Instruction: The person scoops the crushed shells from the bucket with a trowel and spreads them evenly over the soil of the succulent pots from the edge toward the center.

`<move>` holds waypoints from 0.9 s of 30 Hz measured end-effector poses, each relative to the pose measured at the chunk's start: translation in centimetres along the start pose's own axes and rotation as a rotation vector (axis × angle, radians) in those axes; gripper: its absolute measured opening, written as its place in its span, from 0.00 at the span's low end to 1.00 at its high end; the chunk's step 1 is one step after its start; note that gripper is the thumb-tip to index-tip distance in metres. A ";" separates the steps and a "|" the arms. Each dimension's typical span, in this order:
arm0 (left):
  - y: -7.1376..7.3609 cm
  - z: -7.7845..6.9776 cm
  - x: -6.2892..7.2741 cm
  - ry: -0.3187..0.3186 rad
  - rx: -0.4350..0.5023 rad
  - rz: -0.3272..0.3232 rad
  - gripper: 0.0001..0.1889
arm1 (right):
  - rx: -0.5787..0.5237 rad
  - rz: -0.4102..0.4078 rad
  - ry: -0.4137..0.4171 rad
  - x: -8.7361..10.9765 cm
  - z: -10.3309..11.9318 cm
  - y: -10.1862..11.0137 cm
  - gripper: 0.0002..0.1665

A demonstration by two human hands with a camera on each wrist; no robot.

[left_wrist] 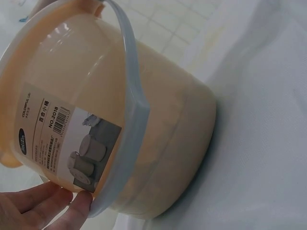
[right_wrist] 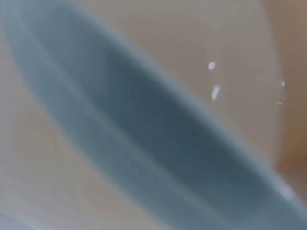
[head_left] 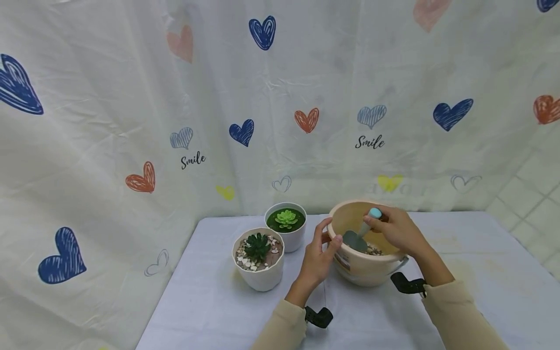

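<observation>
A beige plastic bucket [head_left: 367, 272] stands on the table, with a layer of small pebbles [head_left: 374, 251] at its bottom. My left hand [head_left: 316, 257] grips its near left side, thumb and fingers at the rim. In the left wrist view, fingers [left_wrist: 50, 206] lie against the outer wall below a product label [left_wrist: 67, 139]. My right hand [head_left: 400, 232] reaches over the rim and holds a small trowel [head_left: 355, 241] by its pale blue-tipped handle. The trowel's grey-blue blade slants down inside the bucket, close to the pebbles. The bucket's bail handle [right_wrist: 144, 124] fills the right wrist view, blurred.
Left of the bucket, a white pot [head_left: 259, 281] holds a dark green succulent among pale stones. Behind it stands another white pot [head_left: 294, 239] with a bright green succulent. A white cloth covers the table [head_left: 197, 311]; a heart-printed curtain [head_left: 328, 73] hangs behind.
</observation>
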State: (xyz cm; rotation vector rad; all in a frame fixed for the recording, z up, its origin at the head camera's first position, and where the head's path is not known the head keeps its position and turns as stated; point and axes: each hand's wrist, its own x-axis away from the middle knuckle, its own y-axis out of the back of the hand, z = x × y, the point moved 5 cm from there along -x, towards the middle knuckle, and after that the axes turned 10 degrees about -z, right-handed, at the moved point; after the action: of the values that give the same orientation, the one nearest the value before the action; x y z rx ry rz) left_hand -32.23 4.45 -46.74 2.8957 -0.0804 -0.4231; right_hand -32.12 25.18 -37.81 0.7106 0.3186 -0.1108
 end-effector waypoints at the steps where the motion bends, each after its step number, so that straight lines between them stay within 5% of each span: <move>1: 0.0 0.0 0.0 0.000 0.003 0.002 0.28 | -0.007 0.002 -0.003 0.1 0.0 0.0 0.22; 16: -0.1 0.1 0.0 -0.012 0.006 0.009 0.28 | -0.165 0.063 -0.073 0.1 -0.2 -0.1 0.26; 27: -0.1 0.1 0.0 -0.020 -0.003 0.006 0.29 | -0.148 -0.012 -0.146 -0.2 -0.7 0.1 0.27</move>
State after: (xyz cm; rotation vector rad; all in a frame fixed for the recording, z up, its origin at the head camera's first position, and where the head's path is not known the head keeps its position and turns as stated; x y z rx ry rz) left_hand -32.26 4.48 -46.89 2.8877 -0.0912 -0.4504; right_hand -32.48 25.68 -38.18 0.5505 0.1889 -0.1485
